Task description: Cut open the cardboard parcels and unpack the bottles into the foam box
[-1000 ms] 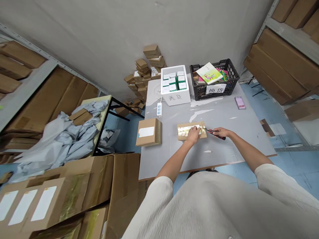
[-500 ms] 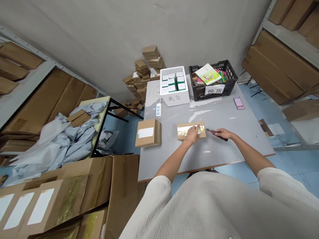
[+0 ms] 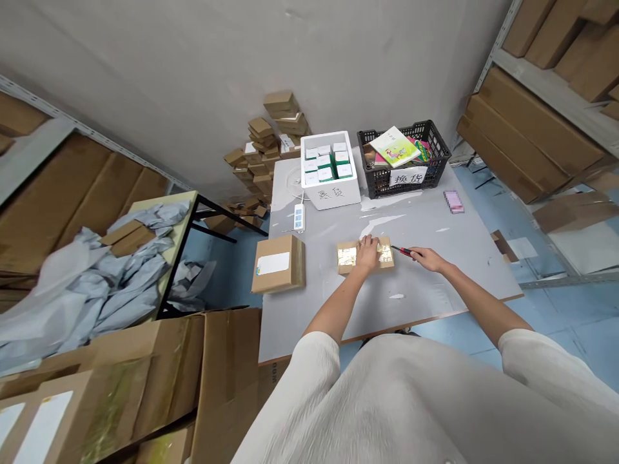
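Observation:
A small cardboard box [image 3: 347,258] with shiny tape along its top lies on the grey table [image 3: 319,322]. My left hand [image 3: 368,253] rests on top of it, fingers spread over the tape. In my right hand [image 3: 426,259] is a red and black utility knife [image 3: 405,251], its tip at the right end of the small box. Whether the tip touches the box is too small to tell. To the left sits a larger taped box [image 3: 279,264] with a white label.
At the table's back stand a white foam box [image 3: 333,197] of small cartons and a black crate [image 3: 438,164] of books. A power strip [image 3: 299,218] lies near the foam box. Large cartons [image 3: 232,374] rise at the left front.
The knife has turned to lie flatter, its tip closer to the small box's far right corner. My left hand has shifted slightly left on the tape. The whole view has moved a little.

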A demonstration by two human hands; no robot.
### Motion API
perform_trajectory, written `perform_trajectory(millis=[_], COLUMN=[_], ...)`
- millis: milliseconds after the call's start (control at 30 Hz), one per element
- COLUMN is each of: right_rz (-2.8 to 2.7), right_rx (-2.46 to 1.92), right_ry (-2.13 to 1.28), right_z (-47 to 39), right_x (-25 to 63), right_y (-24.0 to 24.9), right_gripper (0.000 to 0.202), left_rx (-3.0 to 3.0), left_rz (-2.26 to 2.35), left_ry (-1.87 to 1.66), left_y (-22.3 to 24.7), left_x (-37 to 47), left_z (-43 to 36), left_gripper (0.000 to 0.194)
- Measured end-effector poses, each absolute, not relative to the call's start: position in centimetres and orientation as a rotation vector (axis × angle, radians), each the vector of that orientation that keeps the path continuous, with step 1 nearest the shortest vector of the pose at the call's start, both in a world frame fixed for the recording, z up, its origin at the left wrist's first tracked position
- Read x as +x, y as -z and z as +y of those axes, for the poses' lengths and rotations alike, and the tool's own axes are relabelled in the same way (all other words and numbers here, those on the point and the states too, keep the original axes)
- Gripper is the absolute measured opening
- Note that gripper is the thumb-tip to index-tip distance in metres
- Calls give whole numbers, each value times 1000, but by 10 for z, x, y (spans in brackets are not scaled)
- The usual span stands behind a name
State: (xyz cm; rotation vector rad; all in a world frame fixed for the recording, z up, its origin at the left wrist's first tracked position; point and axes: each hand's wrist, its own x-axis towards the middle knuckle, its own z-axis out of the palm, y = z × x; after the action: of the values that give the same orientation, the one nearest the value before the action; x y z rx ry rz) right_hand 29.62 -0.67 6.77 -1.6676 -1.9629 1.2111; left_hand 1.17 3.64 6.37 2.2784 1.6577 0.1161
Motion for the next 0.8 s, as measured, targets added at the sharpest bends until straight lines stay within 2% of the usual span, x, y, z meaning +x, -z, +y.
perform_trajectory(millis=[167,300,433,633,800], right_rz=[-2343,-2401,-2414,-2404,-2353], right_rx=[-1674,-1721,-1706,-1710,-1708], right_ry=[-910,-795,-802,-837,-835], right_z=[-11,-8,-3,-1,-8], right_x=[292,289,288,289,284], right_y=[-74,-72,-71,-71,-66], right_gripper=[46,48,47,48,47], left_rx=[2300,2298,2342,2452,2433], left_rz=[1608,1618,1567,1553,1600], left_ry=[-47,-27,-15,30,-13], left_y=[-54,-50,-44,-29,-22], left_x=[12,13,11,11,13], left_z=[43,47,49,42,35], left_gripper=[42,43,44,64,63])
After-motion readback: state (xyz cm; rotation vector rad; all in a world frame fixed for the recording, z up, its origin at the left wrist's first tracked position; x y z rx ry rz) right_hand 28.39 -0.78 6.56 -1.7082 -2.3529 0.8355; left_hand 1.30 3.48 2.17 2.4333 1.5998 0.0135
